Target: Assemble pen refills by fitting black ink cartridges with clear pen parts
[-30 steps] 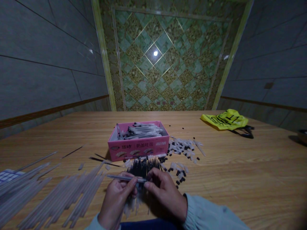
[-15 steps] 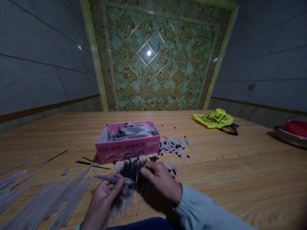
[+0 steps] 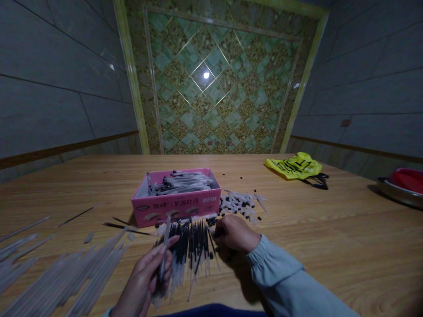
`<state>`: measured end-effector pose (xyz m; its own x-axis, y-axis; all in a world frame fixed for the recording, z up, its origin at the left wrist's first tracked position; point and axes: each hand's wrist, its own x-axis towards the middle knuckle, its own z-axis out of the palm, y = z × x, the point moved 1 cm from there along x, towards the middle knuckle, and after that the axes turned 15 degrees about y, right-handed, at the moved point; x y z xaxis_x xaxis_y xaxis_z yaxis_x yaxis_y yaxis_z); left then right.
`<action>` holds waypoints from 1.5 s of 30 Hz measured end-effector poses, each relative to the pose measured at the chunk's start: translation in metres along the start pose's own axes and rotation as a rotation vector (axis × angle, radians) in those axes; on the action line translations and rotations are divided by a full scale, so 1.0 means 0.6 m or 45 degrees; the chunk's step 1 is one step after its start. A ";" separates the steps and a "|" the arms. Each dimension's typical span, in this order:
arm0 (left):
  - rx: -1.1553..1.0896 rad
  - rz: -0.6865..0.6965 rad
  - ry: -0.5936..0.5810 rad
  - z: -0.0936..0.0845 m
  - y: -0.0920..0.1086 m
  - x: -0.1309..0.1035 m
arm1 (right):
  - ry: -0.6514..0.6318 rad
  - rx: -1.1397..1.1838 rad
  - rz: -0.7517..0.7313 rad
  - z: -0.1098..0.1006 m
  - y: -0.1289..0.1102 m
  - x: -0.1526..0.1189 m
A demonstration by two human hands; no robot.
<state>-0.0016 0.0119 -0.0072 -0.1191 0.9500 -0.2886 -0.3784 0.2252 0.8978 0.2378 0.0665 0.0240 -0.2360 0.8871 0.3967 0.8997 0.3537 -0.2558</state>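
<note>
My left hand is closed around a clear pen barrel, which points up and away. Beneath and beside it lies a row of black ink refills with pale ends, spread side by side on the table. My right hand is lowered to the table just right of the refills, beside the small white and black pen pieces. Its fingers curl downward and their tips are hidden, so any piece in them does not show. Behind both hands stands a pink box filled with pens.
Many clear pen barrels lie on the wooden table at left, with a few dark refills near the box. Farther back at right are a yellow bag with black handles and a metal basin holding something red.
My right hand has moved right, away from the refills to the small pieces. The pen barrel in my left hand has swung from lying nearly level to standing up.
</note>
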 end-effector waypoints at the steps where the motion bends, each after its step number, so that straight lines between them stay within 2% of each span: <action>1: 0.012 -0.005 -0.009 0.001 -0.001 0.000 | -0.023 -0.006 -0.013 0.000 -0.003 -0.001; 8: 0.090 -0.047 -0.067 0.001 -0.011 0.008 | -0.236 -0.255 -0.089 -0.007 -0.028 -0.007; 10: 0.126 -0.031 -0.081 -0.001 -0.013 0.010 | -0.243 -0.281 -0.099 -0.007 -0.033 -0.009; 12: 0.170 -0.009 -0.080 -0.004 -0.016 0.013 | -0.171 -0.179 -0.086 -0.007 -0.035 -0.009; 14: 0.209 0.009 -0.073 -0.007 -0.017 0.014 | -0.003 0.110 -0.004 -0.004 -0.034 -0.005; 17: 0.248 0.037 -0.054 -0.009 -0.014 0.014 | 0.241 0.858 0.279 0.007 -0.031 0.005; 19: 0.260 0.052 -0.043 -0.009 -0.010 0.014 | 0.275 1.312 0.447 0.018 -0.031 0.010; 22: 0.268 0.046 -0.036 -0.009 -0.006 0.013 | 0.221 1.623 0.519 0.031 -0.032 0.012; 27: 0.291 0.040 -0.056 -0.011 -0.005 0.014 | 0.272 1.672 0.503 0.032 -0.034 0.006; 33: 0.300 0.057 -0.008 -0.012 -0.003 0.010 | 0.344 1.659 0.393 0.026 -0.038 0.003; 36: 0.291 0.051 -0.007 -0.011 -0.004 0.011 | 0.360 1.683 0.398 0.030 -0.036 0.002; 45: 0.277 0.011 -0.016 -0.010 -0.003 0.010 | 0.205 1.845 0.562 0.038 -0.040 0.000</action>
<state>-0.0073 0.0161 -0.0125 -0.1098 0.9544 -0.2778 -0.1701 0.2573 0.9512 0.2079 0.0649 0.0104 0.0744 0.9895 0.1238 -0.2618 0.1392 -0.9550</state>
